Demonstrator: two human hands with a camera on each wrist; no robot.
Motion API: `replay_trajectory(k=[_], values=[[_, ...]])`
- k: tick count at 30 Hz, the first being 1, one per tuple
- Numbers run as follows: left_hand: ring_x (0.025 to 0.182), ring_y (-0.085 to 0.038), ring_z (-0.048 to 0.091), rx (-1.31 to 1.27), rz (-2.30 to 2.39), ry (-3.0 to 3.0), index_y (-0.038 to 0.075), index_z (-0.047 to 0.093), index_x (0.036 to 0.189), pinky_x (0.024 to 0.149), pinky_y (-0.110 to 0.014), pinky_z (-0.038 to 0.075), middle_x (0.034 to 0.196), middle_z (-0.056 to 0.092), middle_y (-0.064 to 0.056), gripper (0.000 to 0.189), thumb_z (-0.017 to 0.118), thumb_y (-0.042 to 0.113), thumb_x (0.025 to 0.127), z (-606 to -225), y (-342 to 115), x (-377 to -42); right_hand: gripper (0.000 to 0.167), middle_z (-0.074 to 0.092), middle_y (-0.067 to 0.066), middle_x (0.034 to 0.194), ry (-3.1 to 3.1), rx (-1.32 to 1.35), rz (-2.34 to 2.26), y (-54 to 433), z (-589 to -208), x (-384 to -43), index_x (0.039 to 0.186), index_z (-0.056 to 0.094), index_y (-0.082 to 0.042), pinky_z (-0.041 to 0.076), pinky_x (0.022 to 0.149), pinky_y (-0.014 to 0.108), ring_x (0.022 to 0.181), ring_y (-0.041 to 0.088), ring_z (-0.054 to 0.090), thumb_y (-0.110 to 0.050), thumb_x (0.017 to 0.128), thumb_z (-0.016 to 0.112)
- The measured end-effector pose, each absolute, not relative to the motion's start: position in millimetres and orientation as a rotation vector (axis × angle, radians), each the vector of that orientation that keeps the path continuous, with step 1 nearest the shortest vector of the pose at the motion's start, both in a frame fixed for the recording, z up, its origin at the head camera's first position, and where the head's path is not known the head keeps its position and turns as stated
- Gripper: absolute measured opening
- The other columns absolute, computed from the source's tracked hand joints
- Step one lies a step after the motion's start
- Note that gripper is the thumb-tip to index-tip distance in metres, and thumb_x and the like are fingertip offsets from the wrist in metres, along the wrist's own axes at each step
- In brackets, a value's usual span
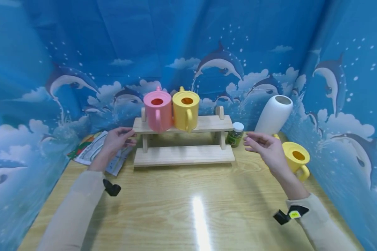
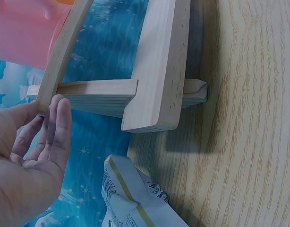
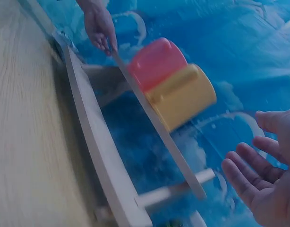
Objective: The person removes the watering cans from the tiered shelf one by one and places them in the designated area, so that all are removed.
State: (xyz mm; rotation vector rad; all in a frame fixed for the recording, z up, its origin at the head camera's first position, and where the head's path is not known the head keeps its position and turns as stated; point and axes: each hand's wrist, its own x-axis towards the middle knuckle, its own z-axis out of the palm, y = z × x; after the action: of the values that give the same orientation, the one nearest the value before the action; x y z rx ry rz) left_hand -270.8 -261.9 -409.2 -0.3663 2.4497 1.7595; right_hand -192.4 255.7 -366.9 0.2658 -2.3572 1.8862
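My left hand (image 1: 117, 139) pinches the left end of the upper board of a two-tier wooden shelf (image 1: 183, 156), thumb on one side and fingers on the other, as the left wrist view shows. A pink watering can (image 1: 158, 111) and a yellow watering can (image 1: 186, 111) stand side by side on that upper board, handles toward me. To the right of the shelf, my right hand (image 1: 268, 150) hovers with loosely bent fingers and nothing between them. It is near a small green jar with a white lid (image 1: 235, 135). In the right wrist view the right hand (image 3: 268, 175) is apart from the shelf.
Behind the right hand stand a tall white vase (image 1: 274, 115) and another yellow watering can (image 1: 296, 155), partly hidden by that hand. Printed packets (image 1: 91, 150) lie left of the shelf. A blue dolphin-print cloth (image 1: 176, 42) encloses the wooden table (image 1: 163, 202).
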Motion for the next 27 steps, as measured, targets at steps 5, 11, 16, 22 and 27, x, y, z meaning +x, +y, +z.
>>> replay_trajectory(k=[5, 11, 16, 22, 27], values=[[0.082, 0.002, 0.072, -0.353, 1.756, 2.448, 0.007, 0.048, 0.156, 0.083, -0.022, 0.067, 0.147, 0.061, -0.021, 0.059, 0.056, 0.042, 0.110, -408, -260, -270, 0.041, 0.075, -0.013, 0.113, -2.405, 0.388, 1.887, 215, -362, -210, 0.138, 0.063, 0.003, 0.067, 0.085, 0.022, 0.099, 0.005, 0.075, -0.021, 0.105, 0.068], [0.080, 0.002, 0.072, -0.343, 1.760, 2.459, 0.005, 0.047, 0.156, 0.082, -0.022, 0.067, 0.146, 0.061, -0.023, 0.057, 0.055, 0.039, 0.111, -407, -260, -268, 0.046, 0.074, 0.006, 0.121, -2.436, 0.429, 1.942, 169, -354, -230, 0.139, 0.064, -0.001, 0.067, 0.086, 0.023, 0.097, 0.004, 0.075, -0.028, 0.104, 0.070], [0.079, 0.002, 0.072, -0.332, 1.770, 2.463, 0.004, 0.048, 0.155, 0.082, -0.022, 0.068, 0.145, 0.061, -0.023, 0.056, 0.055, 0.037, 0.111, -408, -259, -268, 0.042, 0.072, 0.014, 0.126, -2.397, 0.421, 2.016, 141, -352, -250, 0.137, 0.067, -0.004, 0.068, 0.090, 0.029, 0.106, 0.020, 0.075, -0.028, 0.103, 0.071], [0.078, 0.001, 0.073, -0.326, 1.765, 2.458, 0.004, 0.048, 0.155, 0.085, -0.028, 0.069, 0.145, 0.061, -0.025, 0.058, 0.057, 0.039, 0.110, -408, -258, -268, 0.039, 0.072, 0.010, 0.121, -2.397, 0.375, 2.074, 116, -353, -271, 0.135, 0.068, -0.003, 0.066, 0.100, 0.045, 0.109, 0.026, 0.074, -0.026, 0.103, 0.071], [0.078, 0.001, 0.073, -0.318, 1.771, 2.457, 0.004, 0.047, 0.157, 0.082, -0.025, 0.068, 0.147, 0.060, -0.027, 0.060, 0.057, 0.040, 0.110, -407, -259, -267, 0.039, 0.070, -0.001, 0.106, -2.413, 0.307, 2.131, 98, -348, -282, 0.130, 0.069, -0.003, 0.068, 0.094, 0.040, 0.096, 0.012, 0.069, -0.031, 0.102, 0.072]])
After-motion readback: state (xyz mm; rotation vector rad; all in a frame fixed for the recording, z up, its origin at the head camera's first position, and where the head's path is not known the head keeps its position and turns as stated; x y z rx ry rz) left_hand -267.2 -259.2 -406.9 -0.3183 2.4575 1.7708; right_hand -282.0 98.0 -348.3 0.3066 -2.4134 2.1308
